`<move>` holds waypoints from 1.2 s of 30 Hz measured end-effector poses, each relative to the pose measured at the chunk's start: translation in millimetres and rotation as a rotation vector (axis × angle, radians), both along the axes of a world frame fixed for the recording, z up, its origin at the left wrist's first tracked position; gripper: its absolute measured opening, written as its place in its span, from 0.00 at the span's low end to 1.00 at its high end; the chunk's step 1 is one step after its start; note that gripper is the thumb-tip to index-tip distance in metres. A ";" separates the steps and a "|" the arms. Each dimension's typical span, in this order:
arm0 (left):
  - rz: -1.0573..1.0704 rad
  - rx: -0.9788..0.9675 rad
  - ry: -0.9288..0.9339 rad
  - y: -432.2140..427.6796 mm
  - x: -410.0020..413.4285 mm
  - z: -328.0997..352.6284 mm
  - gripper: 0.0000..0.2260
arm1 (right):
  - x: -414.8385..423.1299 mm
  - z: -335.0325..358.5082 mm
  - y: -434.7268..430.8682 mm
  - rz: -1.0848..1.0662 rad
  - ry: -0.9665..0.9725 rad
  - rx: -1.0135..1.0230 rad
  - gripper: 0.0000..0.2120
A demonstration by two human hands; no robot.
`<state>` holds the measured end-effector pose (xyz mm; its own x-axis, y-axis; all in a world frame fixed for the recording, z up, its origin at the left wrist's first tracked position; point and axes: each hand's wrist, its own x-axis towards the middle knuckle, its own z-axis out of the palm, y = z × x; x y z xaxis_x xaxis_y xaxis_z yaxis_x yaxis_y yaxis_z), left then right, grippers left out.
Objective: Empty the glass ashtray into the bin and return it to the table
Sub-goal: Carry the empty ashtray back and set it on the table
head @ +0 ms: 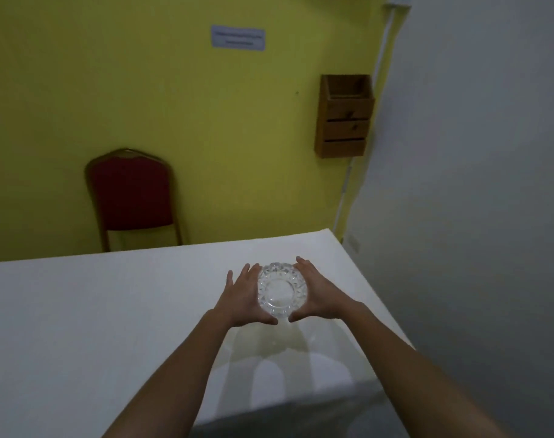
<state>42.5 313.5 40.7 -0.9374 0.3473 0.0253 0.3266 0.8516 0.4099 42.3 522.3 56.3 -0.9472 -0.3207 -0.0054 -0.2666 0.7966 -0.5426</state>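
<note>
A round cut-glass ashtray (281, 288) sits low over the white table (95, 311), toward its right side. My left hand (242, 295) cups its left rim and my right hand (316, 294) cups its right rim, thumbs almost meeting at the near edge. The fingers lie flat along the glass. The bowl looks clear inside. I cannot tell whether the ashtray rests on the cloth or hangs just above it. No bin is in view.
A red padded chair (132, 197) stands against the yellow wall behind the table's far edge. A wooden wall box (345, 116) hangs near the corner. A grey wall runs along the right, close to the table's right edge (373, 289).
</note>
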 end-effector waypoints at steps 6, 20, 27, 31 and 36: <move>0.102 -0.028 -0.035 -101.9 -14.2 -10.4 0.57 | -32.2 -14.1 -104.0 0.103 -0.048 -0.034 0.57; 0.205 -0.061 -0.205 -264.8 -40.8 -61.9 0.56 | -76.0 -70.8 -272.5 0.182 -0.159 -0.032 0.57; 0.183 -0.086 -0.265 -281.5 -49.7 -80.6 0.58 | -78.9 -89.1 -291.6 0.201 -0.133 0.065 0.55; 0.168 -0.104 -0.279 -284.7 -52.6 -87.4 0.60 | -77.4 -98.6 -294.8 0.191 -0.142 0.080 0.54; 0.147 -0.146 -0.278 -283.3 -50.9 -86.4 0.57 | -78.1 -111.0 -291.3 0.172 -0.119 0.050 0.54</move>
<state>-8.4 30.2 -45.7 -0.9416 0.1893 -0.2786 0.0891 0.9376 0.3360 -35.8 231.0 -54.7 -0.8705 -0.4737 -0.1334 -0.3372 0.7715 -0.5395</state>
